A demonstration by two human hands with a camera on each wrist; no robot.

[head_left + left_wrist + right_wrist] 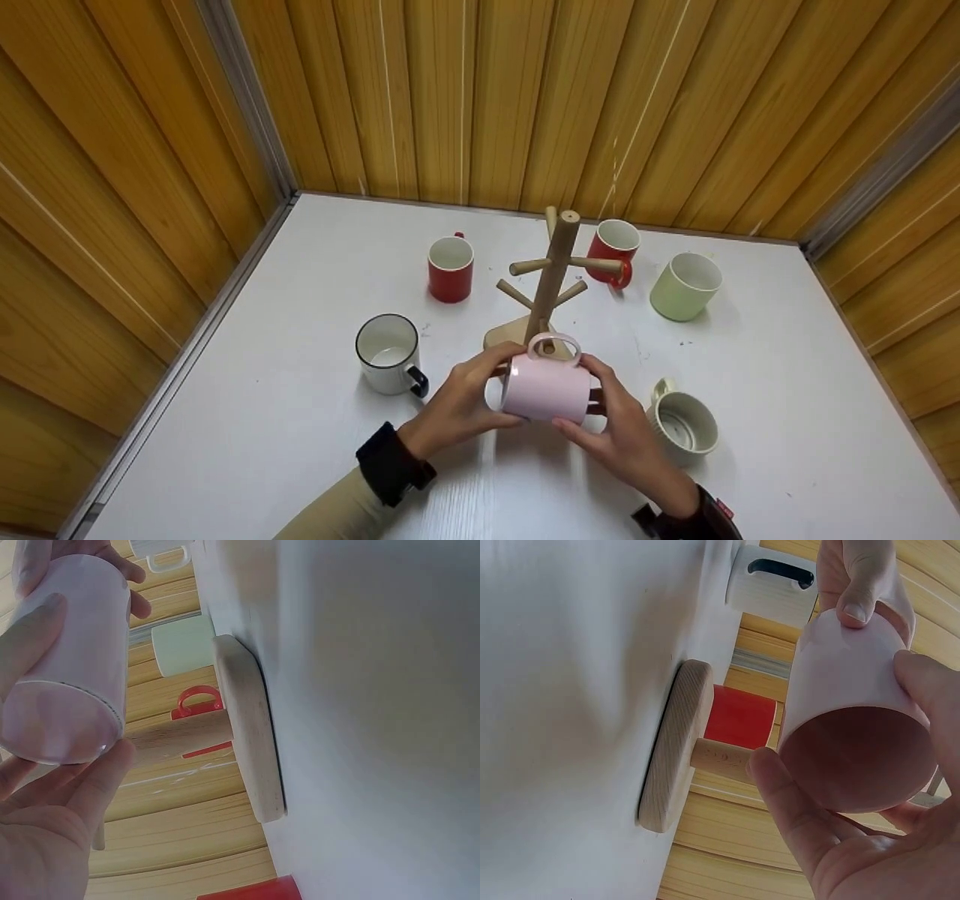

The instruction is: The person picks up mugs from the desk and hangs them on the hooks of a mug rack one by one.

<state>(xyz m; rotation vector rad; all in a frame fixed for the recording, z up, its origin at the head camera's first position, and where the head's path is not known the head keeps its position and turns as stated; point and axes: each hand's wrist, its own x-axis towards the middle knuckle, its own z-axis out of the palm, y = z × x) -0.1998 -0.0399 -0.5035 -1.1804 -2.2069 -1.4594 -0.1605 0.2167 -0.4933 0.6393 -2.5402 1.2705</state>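
Note:
A pink mug (546, 388) is held on its side above the table, its handle pointing away from me towards the wooden mug rack (551, 277). My left hand (469, 394) grips it at the base end, thumb on the near side. On the other end, my right hand (619, 427) holds it around the mouth; the right wrist view looks into the open pink mug (855, 720). Just beyond the mug rises the rack's post, with several bare pegs; the mug partly covers its base. The left wrist view shows the mug's closed bottom (60, 724).
A white mug with a black rim (388, 356) stands left, a red mug (451, 270) behind it. Behind the rack at right are another red mug (611, 251) and a green mug (686, 289). A cream mug (682, 424) sits close beside my right hand. Wood-panelled walls enclose the white table (247, 360).

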